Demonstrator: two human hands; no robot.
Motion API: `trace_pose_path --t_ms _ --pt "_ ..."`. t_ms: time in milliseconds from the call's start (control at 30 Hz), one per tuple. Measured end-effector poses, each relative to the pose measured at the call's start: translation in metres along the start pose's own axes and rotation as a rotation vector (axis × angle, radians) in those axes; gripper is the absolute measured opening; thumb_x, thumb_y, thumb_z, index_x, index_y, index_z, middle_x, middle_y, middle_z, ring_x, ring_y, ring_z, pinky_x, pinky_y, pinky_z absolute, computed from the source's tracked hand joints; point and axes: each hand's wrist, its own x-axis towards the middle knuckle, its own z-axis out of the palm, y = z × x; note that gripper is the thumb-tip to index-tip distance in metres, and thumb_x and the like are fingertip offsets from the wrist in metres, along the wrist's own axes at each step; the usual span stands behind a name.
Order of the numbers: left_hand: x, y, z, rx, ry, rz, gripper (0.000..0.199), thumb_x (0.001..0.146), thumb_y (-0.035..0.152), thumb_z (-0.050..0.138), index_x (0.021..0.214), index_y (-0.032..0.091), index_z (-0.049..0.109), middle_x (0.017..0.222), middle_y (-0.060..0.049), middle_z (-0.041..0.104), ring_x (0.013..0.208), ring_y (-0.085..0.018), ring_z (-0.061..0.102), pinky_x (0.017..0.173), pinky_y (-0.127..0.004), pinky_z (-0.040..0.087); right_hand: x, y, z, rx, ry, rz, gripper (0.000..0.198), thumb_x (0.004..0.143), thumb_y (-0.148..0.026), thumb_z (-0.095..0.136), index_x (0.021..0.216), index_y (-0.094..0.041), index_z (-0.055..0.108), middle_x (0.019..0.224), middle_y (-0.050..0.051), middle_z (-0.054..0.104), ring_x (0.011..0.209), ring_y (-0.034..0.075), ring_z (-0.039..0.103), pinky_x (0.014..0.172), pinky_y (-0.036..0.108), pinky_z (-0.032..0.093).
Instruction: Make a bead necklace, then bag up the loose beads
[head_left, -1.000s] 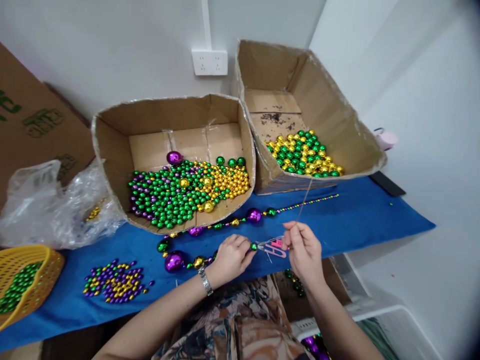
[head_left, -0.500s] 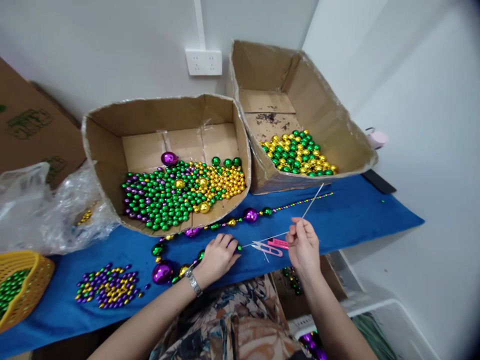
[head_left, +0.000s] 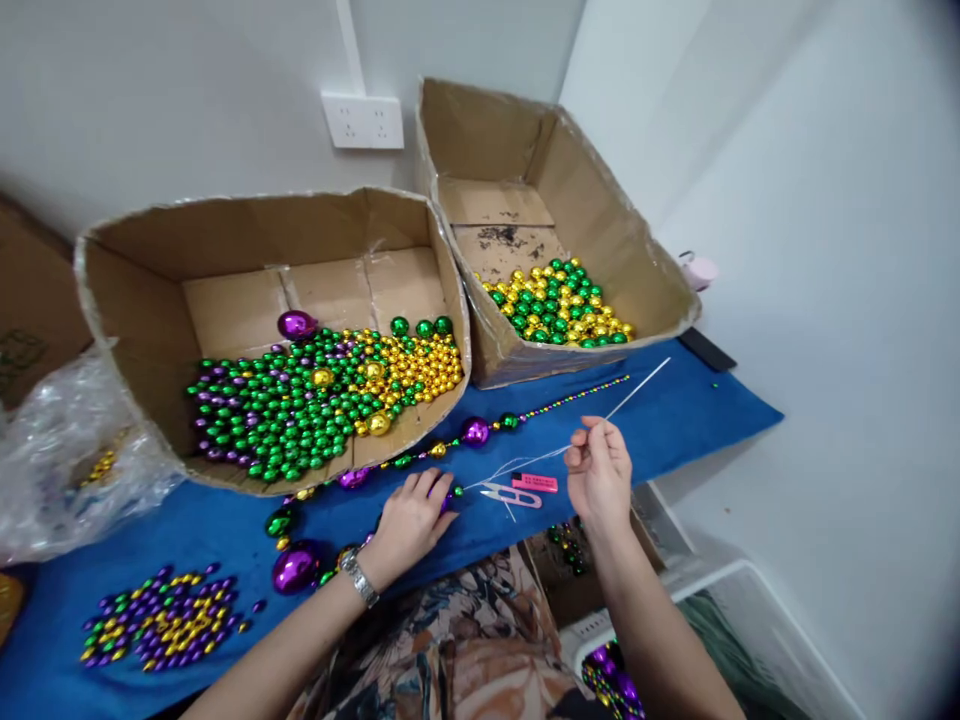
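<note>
My left hand (head_left: 412,522) is closed over one end of a bead garland, its fingers around a purple bead, with a small green bead (head_left: 458,491) at the fingertips. From there white string (head_left: 517,464) runs slightly slack to my right hand (head_left: 601,468). The right thumb and fingers pinch the string, and a straight, stiff-looking white length (head_left: 637,389) sticks out beyond them. Between the hands lie small thread snips (head_left: 514,495) and a pink lighter (head_left: 535,482). The rest of the garland, with a big purple bead (head_left: 297,567), curves round on the blue cloth (head_left: 660,420).
Behind stand two cardboard boxes, one with mixed beads (head_left: 300,410), the other with green and gold beads (head_left: 559,305). Loose beads (head_left: 161,620) and crumpled plastic (head_left: 60,470) lie at left. A white bin (head_left: 750,575) stands below right; a black flat object (head_left: 707,350) rests behind.
The view has swung right, so everything sits further left. My right hand has drawn away from the lighter, and the stiff white length tilts more to the right. The left hand keeps its hold.
</note>
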Motion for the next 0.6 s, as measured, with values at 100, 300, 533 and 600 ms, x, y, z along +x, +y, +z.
trace_pose_path --t_ms 100,300,533,600 --pt "0.002 0.002 -0.002 0.014 -0.013 0.0 0.046 0.091 0.036 0.052 0.132 0.014 0.051 0.128 -0.015 0.057 0.108 -0.03 0.054 0.086 -0.044 0.054 -0.005 -0.005 0.002 -0.002 -0.045 -0.018 0.036 0.076 -0.049 0.073 0.092 -0.02 0.059 0.064 -0.006 0.053 0.048 0.004 0.045 0.045 0.016 0.036" --pt "0.008 0.003 -0.007 0.038 -0.005 -0.026 0.048 0.088 0.035 0.059 0.132 0.016 0.051 0.128 -0.013 0.057 0.109 -0.03 0.054 0.087 -0.044 0.054 -0.002 -0.011 0.003 0.049 -0.023 -0.031 0.034 0.077 -0.047 0.073 0.092 -0.02 0.059 0.065 -0.005 0.056 0.047 0.004 0.045 0.043 0.014 0.035" --pt "0.007 -0.001 -0.021 0.002 0.112 0.069 0.055 0.086 0.043 0.061 0.132 0.015 0.051 0.128 -0.015 0.058 0.109 -0.03 0.056 0.088 -0.043 0.053 -0.004 -0.013 0.007 0.061 -0.066 -0.093 0.024 0.085 -0.042 0.067 0.093 -0.021 0.059 0.062 -0.006 0.052 0.048 0.004 0.045 0.046 0.015 0.037" --pt "0.009 -0.01 -0.036 -0.038 0.257 0.093 0.046 0.09 0.042 0.056 0.128 0.016 0.055 0.121 -0.013 0.062 0.106 -0.026 0.058 0.09 -0.039 0.052 -0.011 -0.009 0.007 0.003 -0.12 -0.097 0.022 0.088 -0.042 0.062 0.093 -0.021 0.06 0.061 -0.006 0.049 0.049 0.005 0.046 0.047 0.016 0.037"
